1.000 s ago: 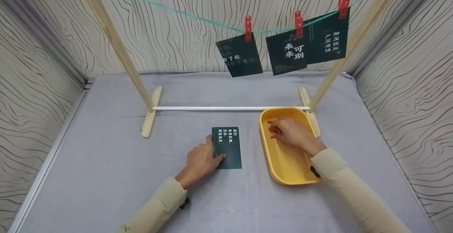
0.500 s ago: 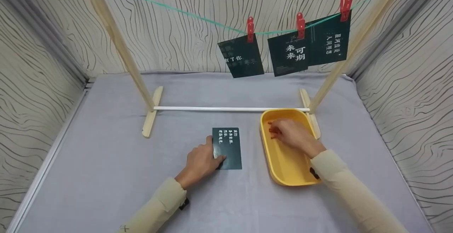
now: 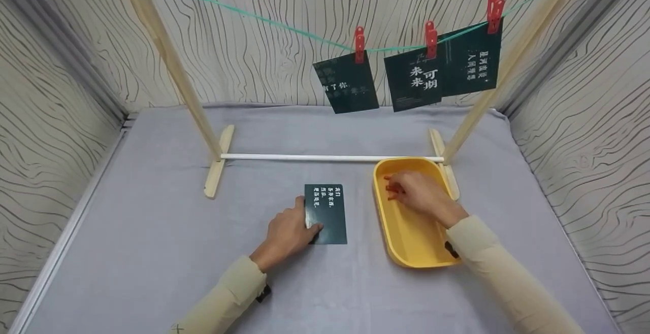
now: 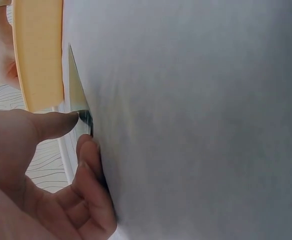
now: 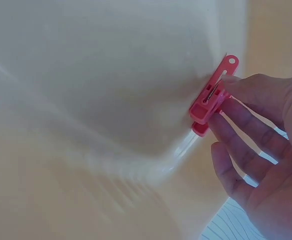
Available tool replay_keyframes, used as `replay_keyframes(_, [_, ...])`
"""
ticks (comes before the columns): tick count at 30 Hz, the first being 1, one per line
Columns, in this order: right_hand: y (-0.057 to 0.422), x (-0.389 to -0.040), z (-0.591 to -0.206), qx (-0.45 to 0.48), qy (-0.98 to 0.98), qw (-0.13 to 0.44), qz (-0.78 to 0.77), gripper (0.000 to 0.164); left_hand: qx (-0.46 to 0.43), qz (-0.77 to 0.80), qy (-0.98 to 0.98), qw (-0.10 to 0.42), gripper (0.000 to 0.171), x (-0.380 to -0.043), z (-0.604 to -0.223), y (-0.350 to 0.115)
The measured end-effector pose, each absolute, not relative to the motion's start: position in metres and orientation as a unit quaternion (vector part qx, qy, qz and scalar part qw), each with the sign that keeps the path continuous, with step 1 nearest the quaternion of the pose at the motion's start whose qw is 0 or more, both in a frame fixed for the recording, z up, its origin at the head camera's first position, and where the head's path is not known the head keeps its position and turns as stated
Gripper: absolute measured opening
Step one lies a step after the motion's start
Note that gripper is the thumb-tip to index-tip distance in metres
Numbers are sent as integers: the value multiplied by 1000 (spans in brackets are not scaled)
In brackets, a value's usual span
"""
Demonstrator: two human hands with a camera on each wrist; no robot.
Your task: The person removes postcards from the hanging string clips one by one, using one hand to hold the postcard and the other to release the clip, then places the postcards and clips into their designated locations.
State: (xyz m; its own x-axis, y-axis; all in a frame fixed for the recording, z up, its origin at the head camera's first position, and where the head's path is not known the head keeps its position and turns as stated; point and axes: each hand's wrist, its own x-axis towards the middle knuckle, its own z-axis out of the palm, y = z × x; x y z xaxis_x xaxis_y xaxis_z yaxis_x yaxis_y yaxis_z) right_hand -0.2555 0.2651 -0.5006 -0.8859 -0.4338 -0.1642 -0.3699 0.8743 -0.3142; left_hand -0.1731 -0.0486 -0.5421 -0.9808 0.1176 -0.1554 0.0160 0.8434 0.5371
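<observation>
A dark green card (image 3: 332, 217) with white characters lies on the cloth in the head view. My left hand (image 3: 288, 230) pinches its left side, the thumb on top and the other fingers at the edge. In the left wrist view the card (image 4: 77, 90) appears almost edge-on beside the left thumb. Inside the yellow tray (image 3: 406, 260), my right hand (image 3: 419, 190) reaches to the far left corner. There its thumb and fingers pinch a red clothespin (image 5: 213, 95), with more red plastic close against it. The fingertips partly hide these pins.
A wooden stand (image 3: 170, 65) holds a green line (image 3: 254, 17) across the back. Red clothespins (image 3: 359, 44) hang three dark cards (image 3: 350, 88) from its right half. A white rod (image 3: 304, 158) joins the stand's feet, close behind the tray. Wood-patterned walls enclose the sides.
</observation>
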Motion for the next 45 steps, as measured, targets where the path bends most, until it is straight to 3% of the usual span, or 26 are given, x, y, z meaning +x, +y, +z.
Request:
replay_keyframes(9, [264,-252,-494,-229,955,111,-149,24,48,294,951,83,65,-173,-538,-51])
replay_keyframes(17, [262,-252,-485,-208,961,119,-138,31,40,308,950,29,60,-178,-531,-50])
replay_keyframes(27, [257,-252,-473,-186,969,112,-120,33,40,370,928,6,35,-183,-525,-53])
replay_keyframes(45, [250,-256,-447,-196,969,55,-141,34,59,363,929,-39,42,-190,-520,-54])
